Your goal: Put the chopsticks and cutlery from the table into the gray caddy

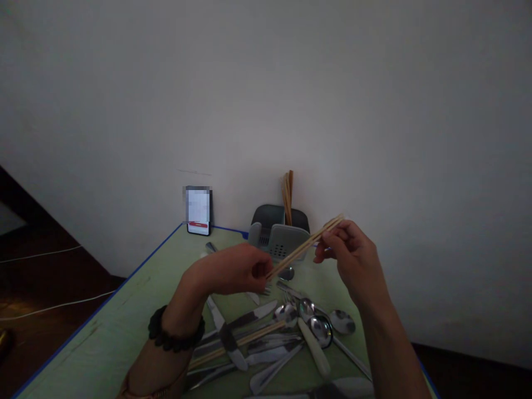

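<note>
Both my hands hold a few wooden chopsticks [305, 247] slantwise above the table. My left hand [233, 270], with a dark bead bracelet on its wrist, is closed on their lower end. My right hand [351, 256] pinches their upper end. Just behind them stands a grey cutlery holder [279, 237] with more chopsticks [287, 195] upright in it. Below my hands lies a pile of metal cutlery [286, 338]: spoons, knives, a fork and another pair of chopsticks.
The green table [124, 327] with a blue edge meets a white wall at the back. A small phone-like device [198, 211] leans against the wall at the table's far left corner. White cables run over the dark floor at left.
</note>
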A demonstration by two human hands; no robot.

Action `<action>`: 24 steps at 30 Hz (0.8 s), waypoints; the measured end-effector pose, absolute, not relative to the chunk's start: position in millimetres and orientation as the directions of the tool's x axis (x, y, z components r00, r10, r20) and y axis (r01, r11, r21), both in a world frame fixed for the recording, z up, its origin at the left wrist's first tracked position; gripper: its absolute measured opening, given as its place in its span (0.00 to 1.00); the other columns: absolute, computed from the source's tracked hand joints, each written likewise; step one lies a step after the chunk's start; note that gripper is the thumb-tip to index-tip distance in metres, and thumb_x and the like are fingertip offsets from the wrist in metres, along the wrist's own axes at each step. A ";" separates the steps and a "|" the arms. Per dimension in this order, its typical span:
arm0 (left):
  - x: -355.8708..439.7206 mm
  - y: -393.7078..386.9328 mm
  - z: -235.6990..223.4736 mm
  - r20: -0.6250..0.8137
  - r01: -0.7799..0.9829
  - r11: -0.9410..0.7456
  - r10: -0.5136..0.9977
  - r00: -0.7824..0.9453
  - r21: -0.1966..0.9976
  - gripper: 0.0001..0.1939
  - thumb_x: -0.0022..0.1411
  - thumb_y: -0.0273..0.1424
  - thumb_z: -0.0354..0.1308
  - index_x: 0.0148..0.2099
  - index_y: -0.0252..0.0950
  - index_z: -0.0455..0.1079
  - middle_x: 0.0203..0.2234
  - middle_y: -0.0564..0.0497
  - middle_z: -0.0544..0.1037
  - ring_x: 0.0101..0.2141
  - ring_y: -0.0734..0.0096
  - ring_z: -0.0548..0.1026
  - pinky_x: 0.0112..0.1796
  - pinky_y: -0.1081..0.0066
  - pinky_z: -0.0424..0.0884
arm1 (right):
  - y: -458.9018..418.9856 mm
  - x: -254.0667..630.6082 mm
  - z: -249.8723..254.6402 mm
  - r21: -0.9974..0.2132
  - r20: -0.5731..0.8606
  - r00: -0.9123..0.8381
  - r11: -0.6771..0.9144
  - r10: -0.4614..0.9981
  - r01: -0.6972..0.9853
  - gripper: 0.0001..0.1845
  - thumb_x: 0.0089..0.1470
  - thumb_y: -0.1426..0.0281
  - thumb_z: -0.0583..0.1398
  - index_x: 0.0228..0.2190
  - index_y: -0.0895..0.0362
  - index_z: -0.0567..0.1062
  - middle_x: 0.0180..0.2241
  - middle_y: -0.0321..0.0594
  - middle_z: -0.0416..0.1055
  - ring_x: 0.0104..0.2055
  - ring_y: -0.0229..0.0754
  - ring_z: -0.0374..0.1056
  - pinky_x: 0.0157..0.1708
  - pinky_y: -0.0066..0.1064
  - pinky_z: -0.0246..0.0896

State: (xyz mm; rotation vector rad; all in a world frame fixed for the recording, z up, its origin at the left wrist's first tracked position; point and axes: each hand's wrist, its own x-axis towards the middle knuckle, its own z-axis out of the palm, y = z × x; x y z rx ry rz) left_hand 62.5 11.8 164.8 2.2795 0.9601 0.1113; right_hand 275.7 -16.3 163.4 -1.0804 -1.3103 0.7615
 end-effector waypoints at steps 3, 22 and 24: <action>61.0 13.5 162.1 -0.178 0.606 -0.502 0.662 0.728 0.617 0.05 0.53 0.24 0.55 0.33 0.33 0.71 0.24 0.55 0.72 0.24 0.78 0.67 0.25 0.79 0.59 | -15.5 275.4 161.6 -0.927 0.367 0.138 0.349 0.920 0.141 0.08 0.49 0.67 0.61 0.26 0.55 0.67 0.19 0.29 0.68 0.19 0.33 0.65 0.19 0.26 0.67; 45.6 22.1 158.6 -0.252 0.610 -0.366 0.674 0.695 0.703 0.07 0.56 0.28 0.53 0.34 0.32 0.73 0.26 0.51 0.77 0.29 0.72 0.74 0.29 0.77 0.65 | -11.6 278.9 157.7 -0.948 0.317 0.226 0.305 0.921 0.087 0.13 0.47 0.62 0.64 0.29 0.55 0.66 0.24 0.29 0.70 0.20 0.33 0.68 0.22 0.28 0.70; 45.2 22.5 157.0 -0.273 0.604 -0.320 0.673 0.687 0.730 0.06 0.56 0.27 0.54 0.34 0.32 0.72 0.27 0.51 0.78 0.30 0.71 0.75 0.31 0.76 0.67 | -10.9 278.7 157.0 -0.949 0.315 0.216 0.305 0.924 0.080 0.13 0.47 0.62 0.64 0.29 0.55 0.67 0.23 0.29 0.70 0.20 0.33 0.68 0.22 0.28 0.70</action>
